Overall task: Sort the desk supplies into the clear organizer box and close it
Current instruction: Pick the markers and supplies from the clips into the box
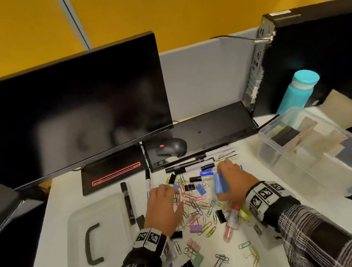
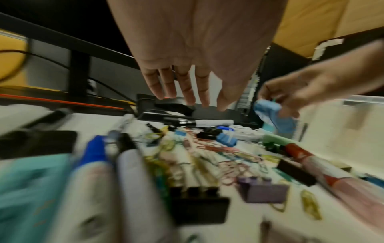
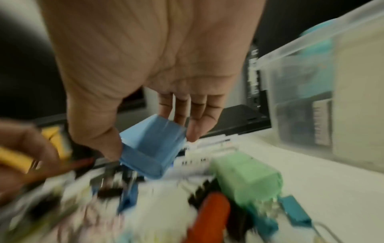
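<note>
My right hand [image 1: 227, 178] pinches a light blue block [image 1: 221, 183] between thumb and fingers, just above the pile of supplies; the right wrist view shows the blue block [image 3: 149, 154] in that grip. My left hand [image 1: 171, 198] hovers palm down over coloured paper clips [image 1: 194, 201], fingers [image 2: 187, 88] straight and holding nothing. Markers [image 1: 198, 164] lie behind the pile, and binder clips such as a purple one [image 1: 195, 228] are scattered in front. The clear organizer box [image 1: 321, 150] stands open at the right. Its lid [image 1: 97, 243] with a black handle lies at the left.
A monitor [image 1: 64, 113], a mouse [image 1: 171, 147] and a black keyboard [image 1: 204, 129] stand behind the supplies. A teal bottle [image 1: 299, 92] and a computer tower [image 1: 318, 50] are behind the box. A black marker [image 1: 127, 202] lies beside the lid.
</note>
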